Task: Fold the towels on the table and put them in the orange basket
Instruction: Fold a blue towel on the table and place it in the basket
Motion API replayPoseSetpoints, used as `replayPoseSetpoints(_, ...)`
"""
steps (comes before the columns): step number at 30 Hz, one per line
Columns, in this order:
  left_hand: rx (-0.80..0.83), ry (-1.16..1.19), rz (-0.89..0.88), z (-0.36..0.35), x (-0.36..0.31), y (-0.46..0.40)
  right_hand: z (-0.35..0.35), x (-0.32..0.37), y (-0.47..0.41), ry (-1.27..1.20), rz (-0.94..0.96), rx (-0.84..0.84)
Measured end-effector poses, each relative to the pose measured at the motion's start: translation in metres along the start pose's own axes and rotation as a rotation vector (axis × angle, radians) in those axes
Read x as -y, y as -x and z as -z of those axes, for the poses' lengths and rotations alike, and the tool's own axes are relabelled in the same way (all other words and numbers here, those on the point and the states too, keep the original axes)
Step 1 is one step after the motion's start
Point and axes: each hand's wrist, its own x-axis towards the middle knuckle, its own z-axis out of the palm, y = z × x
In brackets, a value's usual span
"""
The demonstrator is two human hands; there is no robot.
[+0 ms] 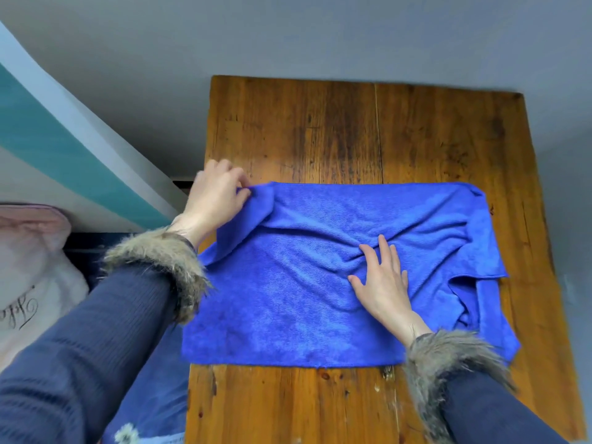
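A blue towel (pixel 288 299) lies spread across the wooden table (pixel 320 129), wrinkled in the middle and bunched at its right end. My left hand (pixel 214 200) pinches the towel's far left corner and lifts it slightly off the table edge. My right hand (pixel 382 280) lies flat on the towel's middle with its fingers straight and spread, pressing the cloth down. The orange basket is not in view.
Left of the table stand a white and teal slanted surface (pixel 64 149) and a pale pink item (pixel 32 251). Blue fabric with a flower print (pixel 150 395) hangs below the table's left edge. A grey wall lies beyond the table's far edge.
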Motion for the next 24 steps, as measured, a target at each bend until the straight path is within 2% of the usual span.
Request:
replayPoseSetpoints(4, -0.346, 0.133, 0.079, 0.023, 0.006, -0.008, -0.001, 0.002, 0.001, -0.025, -0.012, -0.013)
replayPoseSetpoints(7, -0.401, 0.116, -0.001, 0.011, 0.000, 0.006, -0.002, 0.005, 0.004, -0.029, -0.021, -0.050)
replayPoseSetpoints(9, -0.317, 0.089, -0.092, -0.016, -0.005, 0.026, -0.002, 0.005, 0.005, -0.015, -0.012, -0.069)
replayPoseSetpoints(10, -0.225, 0.077, -0.120, -0.030, -0.008, 0.037, -0.003, 0.004, 0.005, -0.007, -0.006, -0.074)
replayPoseSetpoints(13, 0.190, 0.022, -0.092, -0.058, -0.017, 0.060, -0.003, -0.006, 0.003, 0.048, 0.002, -0.067)
replayPoseSetpoints(14, 0.260, -0.012, -0.082, -0.062, -0.017, 0.061, -0.002, -0.011, 0.001, 0.076, -0.006, -0.057)
replayPoseSetpoints(20, 0.418, -0.153, -0.044, -0.051, -0.014, 0.034, 0.011, -0.027, -0.020, 0.150, -0.028, 0.052)
replayPoseSetpoints(24, 0.434, -0.175, -0.018, -0.048, -0.021, 0.034, 0.022, -0.031, -0.027, 0.134, 0.035, 0.054)
